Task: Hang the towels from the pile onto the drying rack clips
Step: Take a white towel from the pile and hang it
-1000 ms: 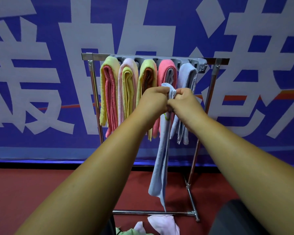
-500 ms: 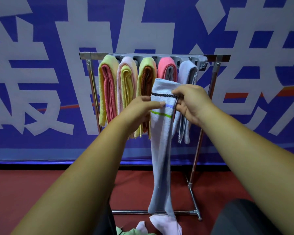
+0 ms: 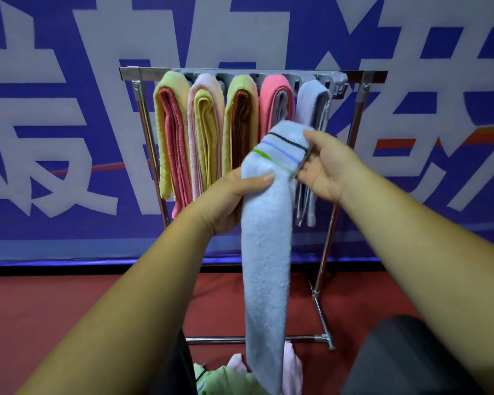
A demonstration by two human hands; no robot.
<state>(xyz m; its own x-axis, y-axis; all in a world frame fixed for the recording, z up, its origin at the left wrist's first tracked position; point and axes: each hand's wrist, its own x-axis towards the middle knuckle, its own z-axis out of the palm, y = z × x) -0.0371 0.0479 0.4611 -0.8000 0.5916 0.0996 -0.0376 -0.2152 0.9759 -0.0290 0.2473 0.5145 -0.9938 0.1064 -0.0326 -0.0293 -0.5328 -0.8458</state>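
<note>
Gripping towel [image 3: 265, 252]; banner lettering [image 3: 97, 181] likely Chinese.

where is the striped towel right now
In the head view the striped towel hangs mid-frame in front of the rack, left hand gripping it below the stripes, right hand holding its top edge, its tail down at the pile.

The left hand [image 3: 226, 203] and right hand [image 3: 330, 169] are bare, as are both forearms [image 3: 131, 295]; trousers [image 3: 411, 357] are dark grey.

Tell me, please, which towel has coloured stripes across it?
The pale blue towel gripped by the left hand and right hand; dark, blue and green stripes cross its upper end, while those on the drying rack show none.
</note>
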